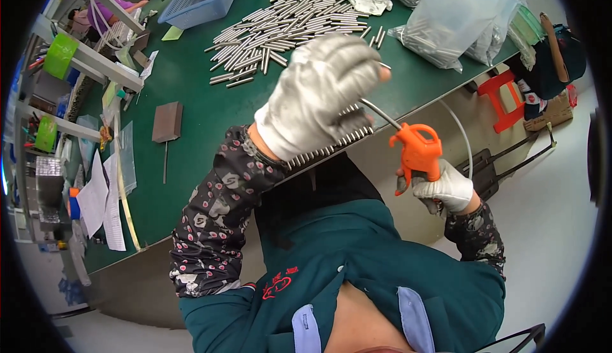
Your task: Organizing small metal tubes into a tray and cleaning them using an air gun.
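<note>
Left hand (322,95) is clenched around a row of metal rods (331,144), which poke out below its palm. Right hand (444,189) grips the orange air gun (417,151), whose nozzle points up-left toward those rods, close by.

The left hand (322,95) wears a grubby white knitted cloth glove and grips a row of dull grey metal pins (331,144). At four o'clock, the right hand (446,187), gloved alike, holds a glossy orange plastic air gun (417,149) with a smooth steel nozzle. Bright metal rods (287,24) lie at twelve o'clock on the matt green tabletop (191,98), beside crinkled clear plastic bags (452,15).
</note>
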The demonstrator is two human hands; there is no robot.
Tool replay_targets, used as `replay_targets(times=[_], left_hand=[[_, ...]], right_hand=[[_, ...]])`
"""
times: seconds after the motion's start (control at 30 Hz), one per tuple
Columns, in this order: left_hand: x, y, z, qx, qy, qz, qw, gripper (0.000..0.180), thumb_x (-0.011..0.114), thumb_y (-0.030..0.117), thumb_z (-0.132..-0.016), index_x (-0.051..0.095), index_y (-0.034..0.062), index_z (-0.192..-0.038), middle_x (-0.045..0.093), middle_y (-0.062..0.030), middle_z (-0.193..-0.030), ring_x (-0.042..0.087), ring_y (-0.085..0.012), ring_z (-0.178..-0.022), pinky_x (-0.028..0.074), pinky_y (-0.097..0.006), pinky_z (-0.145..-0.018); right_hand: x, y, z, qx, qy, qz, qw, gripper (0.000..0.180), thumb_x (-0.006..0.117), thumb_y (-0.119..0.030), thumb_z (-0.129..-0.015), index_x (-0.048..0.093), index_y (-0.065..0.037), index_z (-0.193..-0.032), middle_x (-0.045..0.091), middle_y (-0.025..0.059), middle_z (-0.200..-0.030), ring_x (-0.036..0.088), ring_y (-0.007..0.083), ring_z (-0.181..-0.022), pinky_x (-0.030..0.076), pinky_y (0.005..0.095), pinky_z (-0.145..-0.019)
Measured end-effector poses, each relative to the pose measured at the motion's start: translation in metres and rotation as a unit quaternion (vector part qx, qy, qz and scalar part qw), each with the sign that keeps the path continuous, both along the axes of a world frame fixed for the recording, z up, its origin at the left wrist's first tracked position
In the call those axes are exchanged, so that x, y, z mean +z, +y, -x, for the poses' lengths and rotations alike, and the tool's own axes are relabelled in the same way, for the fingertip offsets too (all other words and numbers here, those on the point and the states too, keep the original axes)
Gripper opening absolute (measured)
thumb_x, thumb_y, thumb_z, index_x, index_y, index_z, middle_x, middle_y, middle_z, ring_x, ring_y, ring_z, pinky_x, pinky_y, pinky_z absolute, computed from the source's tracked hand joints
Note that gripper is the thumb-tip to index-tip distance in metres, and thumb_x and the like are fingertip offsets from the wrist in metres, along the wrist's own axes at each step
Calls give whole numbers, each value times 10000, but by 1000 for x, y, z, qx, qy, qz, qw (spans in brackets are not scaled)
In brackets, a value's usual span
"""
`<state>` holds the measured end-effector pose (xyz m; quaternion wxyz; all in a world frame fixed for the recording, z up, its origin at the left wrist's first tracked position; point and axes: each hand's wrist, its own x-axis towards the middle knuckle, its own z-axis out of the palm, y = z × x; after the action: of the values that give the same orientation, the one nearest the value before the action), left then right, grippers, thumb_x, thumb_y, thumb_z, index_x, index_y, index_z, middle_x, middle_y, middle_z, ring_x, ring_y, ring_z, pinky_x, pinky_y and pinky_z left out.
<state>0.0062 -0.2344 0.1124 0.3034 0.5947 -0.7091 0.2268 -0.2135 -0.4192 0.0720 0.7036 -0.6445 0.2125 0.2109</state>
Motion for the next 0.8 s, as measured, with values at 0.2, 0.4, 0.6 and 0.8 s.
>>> replay_targets(times=[0.2, 0.4, 0.6, 0.8], left_hand=[[-75, 18, -10, 14, 87, -331, 939, 1071, 732, 597, -609, 289, 83, -1438, 261, -174, -1490, 177, -346, -1407, 149, -480, -1143], [-73, 16, -5, 5, 40, -363, 931, 1128, 762, 576, -543, 299, 43, -1423, 289, -181, -1473, 241, -352, -1381, 140, -515, -1131], [-74, 15, -6, -9, 55, -360, 932, 1137, 768, 568, -526, 310, 15, -1408, 302, -207, -1454, 253, -358, -1373, 157, -498, -1134], [-74, 15, -5, -22, 64, -340, 938, 1142, 787, 535, -502, 321, -5, -1394, 321, -213, -1436, 262, -363, -1366, 175, -486, -1134]], right_hand=[[-31, -6, 61, -50, -45, 177, 982, 233, 647, -95, -754, 614, 0, -965, 630, 27, -818, 567, 98, -676, 485, 253, -655], [-44, 1, 83, -82, -69, 237, 966, 155, 646, -59, -758, 608, 17, -888, 576, 60, -726, 536, 121, -654, 468, 271, -650], [-44, 11, 83, -82, -79, 254, 961, 143, 646, -74, -776, 605, 12, -882, 533, 65, -675, 485, 126, -616, 452, 272, -614], [-43, 25, 72, -8, -66, 264, 962, 164, 667, -89, -763, 613, -13, -898, 564, 107, -682, 531, 207, -605, 466, 308, -627]])
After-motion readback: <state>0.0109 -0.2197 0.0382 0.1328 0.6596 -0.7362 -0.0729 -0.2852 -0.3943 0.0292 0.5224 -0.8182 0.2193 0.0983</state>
